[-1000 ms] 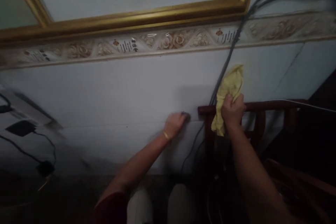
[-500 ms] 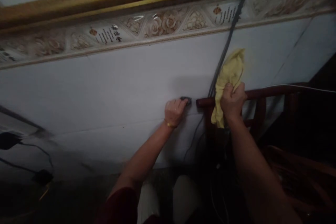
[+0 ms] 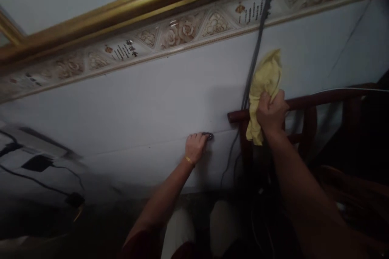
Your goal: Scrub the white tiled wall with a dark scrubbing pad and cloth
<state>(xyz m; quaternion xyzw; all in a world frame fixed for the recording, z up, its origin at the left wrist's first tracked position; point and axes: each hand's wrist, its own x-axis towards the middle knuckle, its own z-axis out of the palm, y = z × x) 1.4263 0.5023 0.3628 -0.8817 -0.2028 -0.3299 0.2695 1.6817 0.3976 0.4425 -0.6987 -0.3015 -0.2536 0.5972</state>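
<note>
Left hand outstretched, pinching what seems dark scourer; right hand clutching yellow cloth.

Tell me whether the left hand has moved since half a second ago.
Yes: the left hand has moved down to the tile seam and farther left of the red rail.

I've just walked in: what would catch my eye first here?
The yellow cloth stands out first, bunched in the right hand by a dark red rail. Above, a gold frame runs slantwise over a rose-patterned tile band. Lower, near the middle, the left hand holds a small dark thing at the white wall, too small to name.
</note>
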